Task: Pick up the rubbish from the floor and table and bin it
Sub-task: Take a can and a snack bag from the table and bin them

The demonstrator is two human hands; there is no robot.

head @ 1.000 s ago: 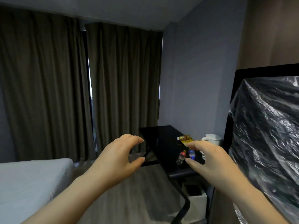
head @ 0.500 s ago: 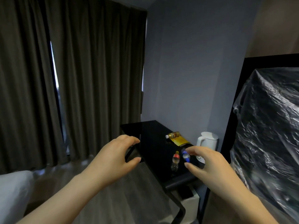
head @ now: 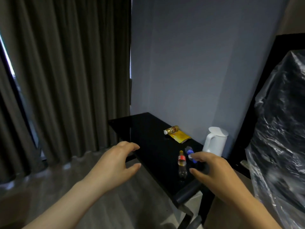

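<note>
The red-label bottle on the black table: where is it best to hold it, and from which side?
Grip the red-label bottle round its clear lower body, nearest the front edge of the table, coming from its left: that side is bare, while the blue-label bottle and the right hand crowd its right.

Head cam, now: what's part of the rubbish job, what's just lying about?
Job: cola bottle, blue-label bottle, amber bottle, yellow packet, all on the table; left hand, right hand, both empty.
Lying about: kettle, curtains, plastic-wrapped bulk.
</note>
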